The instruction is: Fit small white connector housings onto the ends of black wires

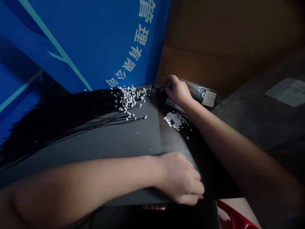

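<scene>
Beyond the white rectangular chips [175, 120], my bare right hand [177, 90] is seemingly picking, next needing a fine pinch; I cannot tell what it or my bare left hand [181, 178] is grasping.

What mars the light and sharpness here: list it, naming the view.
Head view: dim overall, the black wires merging into near-black at left; head view: a dark shadow on the table beside the right forearm; head view: small glints on the plastic bag; head view: print on its label too faint to read.
</scene>
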Tool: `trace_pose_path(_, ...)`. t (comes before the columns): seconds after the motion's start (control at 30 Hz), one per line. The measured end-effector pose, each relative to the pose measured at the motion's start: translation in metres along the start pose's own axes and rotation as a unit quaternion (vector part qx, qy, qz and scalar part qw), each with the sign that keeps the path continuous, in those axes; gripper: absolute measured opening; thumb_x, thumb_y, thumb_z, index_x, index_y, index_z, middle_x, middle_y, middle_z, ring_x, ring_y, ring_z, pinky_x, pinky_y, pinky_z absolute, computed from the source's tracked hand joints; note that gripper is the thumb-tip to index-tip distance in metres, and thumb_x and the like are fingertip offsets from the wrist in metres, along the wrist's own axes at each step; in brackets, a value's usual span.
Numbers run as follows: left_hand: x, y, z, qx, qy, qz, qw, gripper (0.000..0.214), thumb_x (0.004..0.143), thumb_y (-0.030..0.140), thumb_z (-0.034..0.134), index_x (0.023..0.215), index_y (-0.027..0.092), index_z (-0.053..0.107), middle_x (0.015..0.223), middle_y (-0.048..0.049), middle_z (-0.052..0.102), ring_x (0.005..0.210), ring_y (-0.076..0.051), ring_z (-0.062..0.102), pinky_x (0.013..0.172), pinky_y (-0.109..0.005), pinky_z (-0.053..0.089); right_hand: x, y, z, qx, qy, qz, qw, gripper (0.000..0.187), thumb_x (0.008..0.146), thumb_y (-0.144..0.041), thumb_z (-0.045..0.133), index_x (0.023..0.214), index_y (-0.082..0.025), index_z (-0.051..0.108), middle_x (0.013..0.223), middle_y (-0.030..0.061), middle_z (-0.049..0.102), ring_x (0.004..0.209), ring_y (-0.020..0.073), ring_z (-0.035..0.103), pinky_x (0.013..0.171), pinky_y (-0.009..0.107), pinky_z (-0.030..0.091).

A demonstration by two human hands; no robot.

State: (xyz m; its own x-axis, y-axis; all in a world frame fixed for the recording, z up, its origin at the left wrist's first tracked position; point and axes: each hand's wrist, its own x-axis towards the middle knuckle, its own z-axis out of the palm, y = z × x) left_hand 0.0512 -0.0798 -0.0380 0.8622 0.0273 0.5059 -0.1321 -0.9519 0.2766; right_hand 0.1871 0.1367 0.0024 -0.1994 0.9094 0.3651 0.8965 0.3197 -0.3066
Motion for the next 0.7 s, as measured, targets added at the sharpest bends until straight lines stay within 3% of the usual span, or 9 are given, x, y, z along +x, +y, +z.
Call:
trace_pose_path(0.27, -0.003, -0.002, 0.002, 0.005, 0.038, 0.002, 0.999, 0.035, 0.094, 0.036, 0.072, 0.061, 0.025, 0.065, 0.065, 0.0030, 0.072, 0.054, -0.019, 0.058, 0.047, -0.039, 0.040, -0.005, 0.005, -0.011, 0.125, 0.072, -0.004, 0.990, 0.048, 0.093, -0.016, 0.061, 0.141, -0.016, 0.062, 0.114, 0.0122, 0.082, 0.099, 0.0249, 0.074, 0.094, 0.038, 0.056)
trace_pose_path(0.4, -0.004, -0.002, 0.002, 0.008, 0.060, 0.005, 0.998, 0.034, 0.092, 0.036, 0.076, 0.062, 0.025, 0.065, 0.065, 0.0031, 0.070, 0.053, -0.018, 0.055, 0.047, -0.040, 0.040, 0.005, 0.017, -0.003, 0.228, 0.149, -0.015, 0.962, 0.040, 0.085, -0.011, 0.067, 0.124, -0.022, 0.064, 0.094, 0.0027, 0.077, 0.082, 0.0205, 0.068, 0.084, 0.038, 0.056)
trace_pose_path(0.5, -0.004, -0.002, 0.002, 0.011, 0.072, 0.006, 0.997, 0.034, 0.093, 0.036, 0.076, 0.063, 0.024, 0.066, 0.064, 0.0034, 0.069, 0.054, -0.017, 0.055, 0.049, -0.040, 0.040, 0.019, 0.027, -0.007, 0.307, 0.221, -0.049, 0.924, 0.037, 0.088, -0.009, 0.068, 0.121, -0.025, 0.061, 0.092, -0.0003, 0.072, 0.083, 0.0179, 0.067, 0.081, 0.035, 0.055)
trace_pose_path(0.6, -0.005, -0.003, 0.001, 0.010, 0.064, 0.004, 0.998, 0.034, 0.094, 0.036, 0.075, 0.064, 0.025, 0.066, 0.065, 0.0033, 0.069, 0.055, -0.017, 0.055, 0.049, -0.040, 0.040, 0.032, 0.033, -0.034, 0.358, 0.297, -0.082, 0.882, 0.040, 0.088, -0.005, 0.073, 0.119, -0.026, 0.057, 0.086, -0.0025, 0.069, 0.083, 0.0147, 0.064, 0.078, 0.030, 0.053)
trace_pose_path(0.63, -0.005, -0.003, 0.001, 0.010, 0.061, 0.002, 0.998, 0.035, 0.094, 0.037, 0.075, 0.063, 0.024, 0.066, 0.066, 0.0032, 0.070, 0.055, -0.017, 0.055, 0.049, -0.040, 0.040, 0.034, 0.035, -0.048, 0.361, 0.296, -0.095, 0.879, 0.040, 0.091, -0.008, 0.075, 0.121, -0.027, 0.056, 0.090, -0.0017, 0.070, 0.087, 0.0145, 0.065, 0.080, 0.030, 0.053)
trace_pose_path(0.7, -0.006, -0.003, 0.000, 0.009, 0.058, -0.001, 0.998, 0.036, 0.095, 0.037, 0.075, 0.063, 0.024, 0.065, 0.068, 0.0028, 0.071, 0.056, -0.017, 0.056, 0.050, -0.039, 0.041, 0.036, 0.036, -0.079, 0.351, 0.230, -0.117, 0.900, 0.041, 0.097, -0.020, 0.079, 0.129, -0.029, 0.055, 0.111, 0.0031, 0.075, 0.105, 0.0158, 0.068, 0.086, 0.030, 0.054)
